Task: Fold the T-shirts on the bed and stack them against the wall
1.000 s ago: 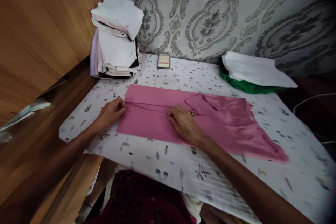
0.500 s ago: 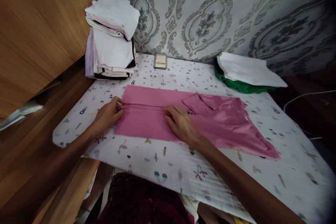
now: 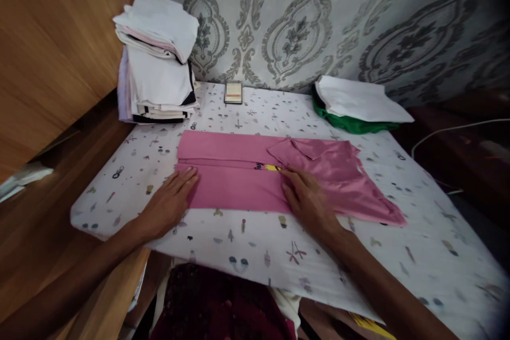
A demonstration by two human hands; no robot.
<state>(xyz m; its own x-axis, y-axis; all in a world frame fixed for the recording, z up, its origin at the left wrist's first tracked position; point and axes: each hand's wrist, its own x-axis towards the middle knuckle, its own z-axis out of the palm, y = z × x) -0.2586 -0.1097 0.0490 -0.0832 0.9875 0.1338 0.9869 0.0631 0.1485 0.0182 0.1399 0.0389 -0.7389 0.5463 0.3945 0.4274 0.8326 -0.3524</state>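
A pink T-shirt lies lengthwise across the patterned sheet, its long sides folded inward so that two edges run near each other along the middle. Between those edges a bit of yellow and black print shows. At the shirt's left end, my left hand rests flat with fingers stretched out over the lower fold. Farther right, my right hand lies on the lower layer, fingers spread and tips by the yellow print. The right end of the shirt, with a sleeve and collar edge, spreads out slightly creased.
A tall stack of folded clothes stands at the back left beside a wooden panel. A small framed card sits near the wall. White and green folded garments lie at the back right. A white cable hangs beyond the right edge.
My left hand has gone from pinching the shirt's left edge to lying flat on it. My right hand has slid right along the fold, uncovering the print. The view has shifted slightly.
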